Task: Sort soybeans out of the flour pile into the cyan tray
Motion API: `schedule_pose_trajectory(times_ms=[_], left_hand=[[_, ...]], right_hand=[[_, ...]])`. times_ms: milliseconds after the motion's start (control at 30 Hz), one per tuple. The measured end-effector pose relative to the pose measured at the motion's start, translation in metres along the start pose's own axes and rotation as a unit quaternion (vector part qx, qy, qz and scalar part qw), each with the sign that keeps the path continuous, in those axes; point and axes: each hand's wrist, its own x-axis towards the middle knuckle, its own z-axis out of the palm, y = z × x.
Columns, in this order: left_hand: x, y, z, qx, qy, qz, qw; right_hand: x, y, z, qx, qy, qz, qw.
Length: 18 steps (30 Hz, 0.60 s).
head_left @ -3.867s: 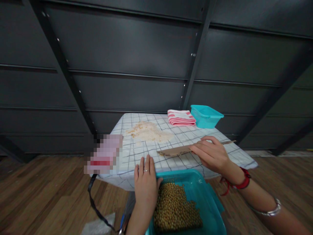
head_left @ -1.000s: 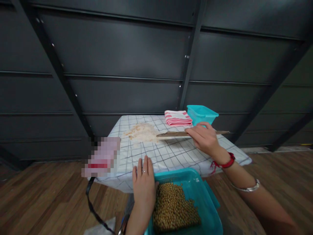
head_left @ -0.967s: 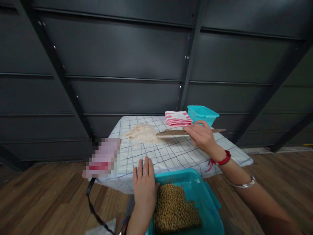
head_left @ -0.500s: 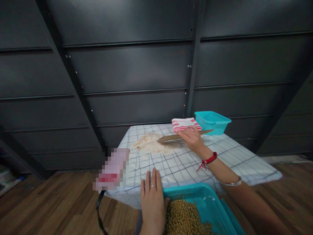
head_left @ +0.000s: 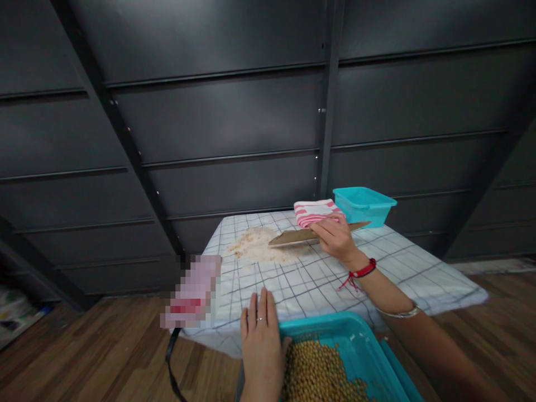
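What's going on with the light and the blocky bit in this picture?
Head view: hazy glare on the dark wall; small highlights in the near teal tub; a soft shadow under the cardboard; blocky pixels over a pinkish item at the left of the tablecloth, hiding its details.

Left grip (head_left: 263,343) near centre, palm down, fingers (head_left: 263,304) extended toward far; right grip (head_left: 335,237) farther off, pinching, forearm (head_left: 386,293) slanting from near right

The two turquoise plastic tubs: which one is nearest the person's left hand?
The front turquoise tub, beside the left hand and holding small round tan beans. The other turquoise tub stands at the back, beside a folded pink-and-white striped cloth.
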Motion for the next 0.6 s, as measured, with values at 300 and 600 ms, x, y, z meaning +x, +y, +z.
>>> schedule_pose_trajectory(times_ms=[300, 600], left_hand=[[0.000, 0.001, -0.001, 0.004, -0.001, -0.003, 1.000], [0.001, 0.003, 0.002, 0.003, 0.004, -0.015, 1.000]], right_hand=[[0.005, -0.011, 0.020, -0.010, -0.039, -0.009, 0.999], [0.001, -0.005, 0.008, 0.015, -0.048, -0.028, 0.998]])
